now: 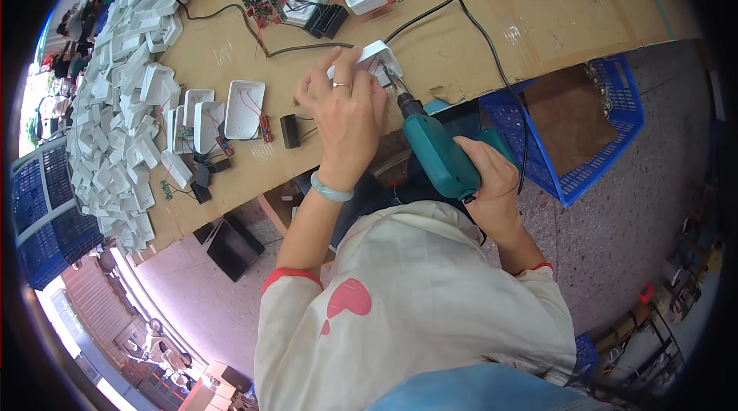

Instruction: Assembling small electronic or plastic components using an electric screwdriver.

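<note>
My right hand [492, 176] is wrapped round a green, pistol-shaped corded tool [442, 153] with a black collar. Its thin metal tip reaches into a small white plastic case [382, 52] at the table's near edge. My left hand [346, 103], with a ring and a pale bangle, holds this case steady, fingers bent over its left side. The hand hides much of the case, and thin red wires show inside it. Just left of my left hand lies a small black box [290, 131] with wires.
Many white cases [127, 126] are heaped along the left of the cardboard-covered table [553, 42]. Several wired cases [245, 109] lie nearer. Circuit boards [261, 2] and black parts sit at the back. A black cord [492, 46] loops across the right. A blue crate [565, 173] stands right of the table.
</note>
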{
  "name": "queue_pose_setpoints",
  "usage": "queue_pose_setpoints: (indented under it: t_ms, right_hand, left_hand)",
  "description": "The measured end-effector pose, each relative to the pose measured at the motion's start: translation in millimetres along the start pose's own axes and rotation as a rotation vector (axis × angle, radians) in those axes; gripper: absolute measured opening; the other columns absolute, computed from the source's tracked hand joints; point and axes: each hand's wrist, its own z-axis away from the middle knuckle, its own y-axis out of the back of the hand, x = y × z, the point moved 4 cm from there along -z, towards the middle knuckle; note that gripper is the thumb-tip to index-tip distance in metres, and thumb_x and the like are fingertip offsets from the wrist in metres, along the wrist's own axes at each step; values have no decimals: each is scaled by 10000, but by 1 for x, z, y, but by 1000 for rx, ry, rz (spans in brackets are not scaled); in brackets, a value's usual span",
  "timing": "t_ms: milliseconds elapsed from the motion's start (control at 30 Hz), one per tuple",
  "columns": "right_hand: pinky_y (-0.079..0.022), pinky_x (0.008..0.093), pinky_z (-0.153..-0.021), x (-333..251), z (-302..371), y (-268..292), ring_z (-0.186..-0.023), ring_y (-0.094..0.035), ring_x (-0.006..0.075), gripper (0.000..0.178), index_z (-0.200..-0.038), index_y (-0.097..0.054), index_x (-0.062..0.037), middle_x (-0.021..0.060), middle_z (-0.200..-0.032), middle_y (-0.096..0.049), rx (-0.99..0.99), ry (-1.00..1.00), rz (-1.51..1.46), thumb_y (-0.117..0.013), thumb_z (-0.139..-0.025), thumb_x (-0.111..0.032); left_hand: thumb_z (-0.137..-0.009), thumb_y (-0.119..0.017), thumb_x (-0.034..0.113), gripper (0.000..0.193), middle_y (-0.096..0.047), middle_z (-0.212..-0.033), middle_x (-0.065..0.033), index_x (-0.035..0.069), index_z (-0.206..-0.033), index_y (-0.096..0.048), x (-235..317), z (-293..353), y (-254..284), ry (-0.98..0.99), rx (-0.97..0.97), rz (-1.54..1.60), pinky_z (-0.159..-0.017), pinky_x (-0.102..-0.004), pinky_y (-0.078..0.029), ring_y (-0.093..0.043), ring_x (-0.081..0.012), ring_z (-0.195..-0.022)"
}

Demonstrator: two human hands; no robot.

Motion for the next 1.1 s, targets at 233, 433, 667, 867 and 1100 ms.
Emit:
queue_pose_setpoints:
  t_ms: [233,433,667,867,1100]
  right_hand:
    - [-545,381,-754,-5,-1,5,-878,-705,357,467,-1204,-668,-13,167,-1012,-720,20,-13,-72,-778,-750,-5]
    - [-548,346,-747,-9,1,13,-853,-721,317,434,-1182,-682,13,165,-1010,-728,66,-2,-153,-770,-757,15]
    - [-554,305,-784,-9,9,26,-862,-734,229,382,-1162,-679,36,151,-986,-739,127,-13,-255,-779,-794,50]
    - [-554,278,-757,1,17,30,-819,-716,146,287,-1128,-686,31,91,-937,-747,270,-69,-305,-791,-861,28]
    - [-536,271,-717,-3,12,28,-771,-684,134,253,-1096,-698,21,83,-897,-739,285,-68,-310,-808,-870,-11]
  left_hand:
    - [-823,-724,113,99,-634,-1323,-67,39,-878,-689,1,0,1,-5,3,7,-1057,-552,-324,-522,-311,-1302]
    - [-828,-722,113,107,-634,-1310,-78,36,-892,-685,0,0,0,-3,-2,7,-1057,-554,-324,-525,-324,-1298]
    - [-845,-719,116,100,-629,-1318,-98,36,-889,-678,0,-1,0,7,-17,29,-1058,-560,-324,-534,-342,-1276]
    - [-873,-731,140,195,-619,-1305,-144,30,-1014,-652,-10,0,-2,28,1,50,-1037,-512,-373,-547,-372,-1200]
    - [-853,-782,175,430,-581,-1319,-177,31,-1205,-581,-39,29,15,120,-82,20,-983,-506,-421,-548,-391,-1145]
